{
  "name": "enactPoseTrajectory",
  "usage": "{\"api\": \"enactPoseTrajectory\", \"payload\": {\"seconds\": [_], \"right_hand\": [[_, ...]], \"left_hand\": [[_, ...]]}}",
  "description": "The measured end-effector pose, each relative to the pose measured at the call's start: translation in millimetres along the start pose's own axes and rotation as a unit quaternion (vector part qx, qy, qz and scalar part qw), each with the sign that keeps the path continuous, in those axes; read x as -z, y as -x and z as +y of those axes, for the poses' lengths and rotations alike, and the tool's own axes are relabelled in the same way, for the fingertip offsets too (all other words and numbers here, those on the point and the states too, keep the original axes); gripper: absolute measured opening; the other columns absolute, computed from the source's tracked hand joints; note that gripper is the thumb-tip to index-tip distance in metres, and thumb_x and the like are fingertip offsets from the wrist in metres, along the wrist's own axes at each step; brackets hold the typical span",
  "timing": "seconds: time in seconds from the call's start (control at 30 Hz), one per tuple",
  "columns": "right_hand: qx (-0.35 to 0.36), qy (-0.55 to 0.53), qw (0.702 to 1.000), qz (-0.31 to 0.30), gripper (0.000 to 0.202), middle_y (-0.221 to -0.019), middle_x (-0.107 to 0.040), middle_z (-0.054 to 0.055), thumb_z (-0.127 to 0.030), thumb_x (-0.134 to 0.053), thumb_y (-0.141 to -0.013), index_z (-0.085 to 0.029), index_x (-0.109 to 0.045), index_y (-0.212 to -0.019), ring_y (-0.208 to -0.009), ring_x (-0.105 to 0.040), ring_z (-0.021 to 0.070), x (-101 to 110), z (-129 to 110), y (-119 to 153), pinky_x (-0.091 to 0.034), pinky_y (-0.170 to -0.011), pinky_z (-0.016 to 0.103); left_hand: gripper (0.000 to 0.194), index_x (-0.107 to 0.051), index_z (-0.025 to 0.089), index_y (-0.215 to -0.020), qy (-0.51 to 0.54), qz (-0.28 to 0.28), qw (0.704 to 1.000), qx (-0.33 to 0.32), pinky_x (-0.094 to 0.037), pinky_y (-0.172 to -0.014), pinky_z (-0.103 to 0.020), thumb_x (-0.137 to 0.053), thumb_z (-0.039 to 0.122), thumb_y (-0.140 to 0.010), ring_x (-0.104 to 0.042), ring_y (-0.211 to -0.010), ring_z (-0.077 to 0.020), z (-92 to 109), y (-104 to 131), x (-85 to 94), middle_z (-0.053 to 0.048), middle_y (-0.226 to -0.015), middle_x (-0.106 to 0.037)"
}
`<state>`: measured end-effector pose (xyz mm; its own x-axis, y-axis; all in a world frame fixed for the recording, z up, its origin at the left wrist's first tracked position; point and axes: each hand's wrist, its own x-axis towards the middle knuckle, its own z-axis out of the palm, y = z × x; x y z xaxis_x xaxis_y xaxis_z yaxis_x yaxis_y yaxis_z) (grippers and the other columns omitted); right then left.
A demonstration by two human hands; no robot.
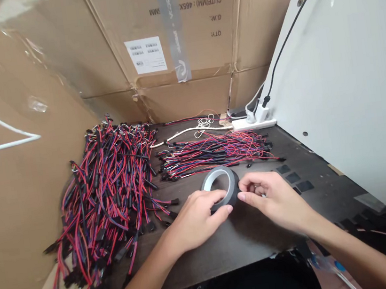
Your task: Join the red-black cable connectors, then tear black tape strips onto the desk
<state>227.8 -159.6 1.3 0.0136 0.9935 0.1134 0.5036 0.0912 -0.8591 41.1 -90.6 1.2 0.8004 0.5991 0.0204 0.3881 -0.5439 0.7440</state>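
Observation:
A roll of black tape (pixel 233 187) with a pale grey core is held on edge, slightly tilted, just above the dark table. My left hand (pixel 202 216) grips it from the left, fingers reaching into the core and thumb along the near rim. On the other side, my right hand (pixel 269 196) has thumb and index finger pinched close against the roll's outer face. Whether a tape end lies between those fingertips is too small to see. Behind the roll lies a flat bundle of red, black and blue wires (pixel 215 153).
A large heap of red and purple wires with black connectors (pixel 109 188) covers the table's left side. Black tape pieces (pixel 292 177) stick to the table at right. A white power strip (pixel 254 123) with plugs stands at the back. Cardboard (pixel 194 21) and a white panel (pixel 347 72) enclose the table.

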Motion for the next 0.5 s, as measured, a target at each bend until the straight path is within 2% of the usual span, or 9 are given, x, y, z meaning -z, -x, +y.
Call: {"api": "enactPoseTrajectory", "payload": {"seconds": [0.07,0.17,0.27,0.33,0.43,0.5], "right_hand": [[0.054,0.059,0.997,0.017,0.018,-0.061,-0.047,-0.003,-0.015,-0.051,-0.085,-0.017,-0.049,-0.067,-0.055,-0.042,0.0109,-1,-2,4,-0.032,-0.053,0.023],[0.136,0.118,0.983,0.043,0.019,-0.063,-0.046,-0.002,-0.008,-0.047,-0.087,-0.017,-0.049,-0.07,-0.056,-0.041,0.0106,-4,-9,14,-0.03,-0.053,0.023],[0.179,0.125,0.975,0.037,0.02,-0.066,-0.048,-0.002,-0.006,-0.044,-0.089,-0.017,-0.049,-0.074,-0.058,-0.042,0.0106,-10,-16,24,-0.032,-0.054,0.022],[0.194,0.124,0.972,0.039,0.02,-0.067,-0.05,-0.001,-0.006,-0.044,-0.09,-0.018,-0.049,-0.074,-0.058,-0.043,0.0105,-15,-17,28,-0.034,-0.054,0.022],[0.206,0.147,0.963,0.088,0.018,-0.068,-0.053,-0.001,-0.008,-0.047,-0.092,-0.017,-0.053,-0.077,-0.058,-0.048,0.01,-16,-13,29,-0.037,-0.055,0.021],[0.22,0.195,0.946,0.136,0.015,-0.072,-0.058,0.0,-0.01,-0.05,-0.093,-0.017,-0.057,-0.082,-0.061,-0.053,0.0106,-12,-8,28,-0.04,-0.059,0.022]], "left_hand": [[0.018,-0.07,0.016,-0.097,-0.046,-0.009,0.999,0.009,-0.042,-0.071,-0.027,-0.054,0.024,-0.091,-0.061,-0.076,-0.0186,-1,0,-2.4,-0.003,-0.08,-0.068],[0.021,-0.069,0.016,-0.102,-0.057,0.011,0.998,-0.002,-0.043,-0.071,-0.027,-0.053,0.025,-0.092,-0.062,-0.077,-0.0191,-4,-1,-5.9,-0.004,-0.08,-0.069],[0.021,-0.069,0.018,-0.102,-0.055,0.04,0.998,-0.016,-0.044,-0.069,-0.026,-0.052,0.025,-0.092,-0.064,-0.075,-0.0184,-6,-1,-8.1,-0.003,-0.081,-0.07],[0.023,-0.066,0.018,-0.109,-0.052,0.069,0.996,-0.024,-0.045,-0.067,-0.026,-0.054,0.024,-0.09,-0.064,-0.071,-0.0177,-8,0,-8.4,-0.002,-0.079,-0.07],[0.029,-0.061,0.02,-0.119,-0.046,0.109,0.989,-0.087,-0.047,-0.072,-0.025,-0.053,0.022,-0.091,-0.067,-0.078,-0.0171,-13,0,-7.9,-0.002,-0.088,-0.071],[0.022,-0.065,0.02,-0.11,-0.046,0.128,0.982,-0.132,-0.048,-0.074,-0.024,-0.051,0.019,-0.093,-0.067,-0.08,-0.0157,-16,-1,-7.7,-0.002,-0.092,-0.072]]}}
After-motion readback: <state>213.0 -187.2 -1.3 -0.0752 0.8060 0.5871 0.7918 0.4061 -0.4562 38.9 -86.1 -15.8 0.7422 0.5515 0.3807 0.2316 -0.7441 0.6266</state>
